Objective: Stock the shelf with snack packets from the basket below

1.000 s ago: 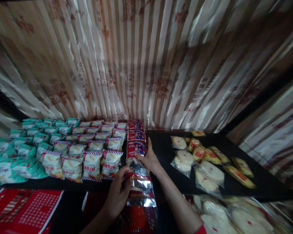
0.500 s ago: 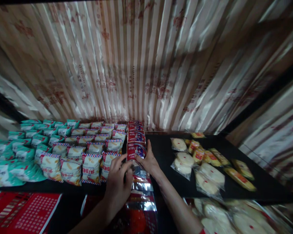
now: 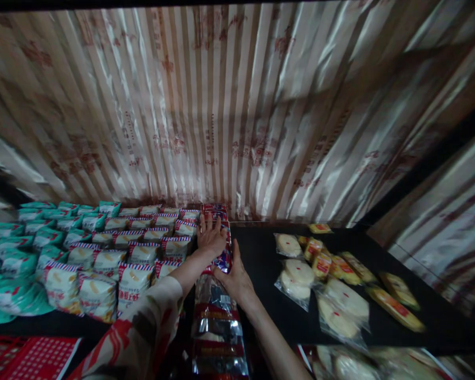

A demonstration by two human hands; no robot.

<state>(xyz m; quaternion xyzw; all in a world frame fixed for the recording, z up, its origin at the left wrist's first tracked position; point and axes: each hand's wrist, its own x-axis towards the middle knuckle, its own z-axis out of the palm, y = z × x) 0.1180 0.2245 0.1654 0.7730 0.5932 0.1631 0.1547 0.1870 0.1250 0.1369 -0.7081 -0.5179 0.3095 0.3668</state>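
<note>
Running out past the front edge of the black shelf (image 3: 261,253), a line of dark red packets (image 3: 217,314) with silvery bands stretches away from me toward the back; whether they are joined or only overlapping, I can't quite make out in this dim light. Low on the left sits a red basket (image 3: 43,359), and low on the right, below the shelf edge, lie bagged pale rounds (image 3: 352,367). The person's right hand (image 3: 237,279) rests against the right side of the line, thumb laid across the packets and forefinger pointing up along them, the two well apart; its other fingers I can't tell. Farther in, the left hand (image 3: 211,240) lies palm down on top of the packets, fingers spread, its patterned sleeve (image 3: 142,322) crossing the white snack bags (image 3: 134,285) ranked just beside the line. Teal bags (image 3: 18,264) crowd beyond those to the left, while clear-wrapped discs (image 3: 298,272) and yellow packets (image 3: 322,264) lie loosely on the right. Behind everything hangs crinkled striped sheeting (image 3: 237,105).
</note>
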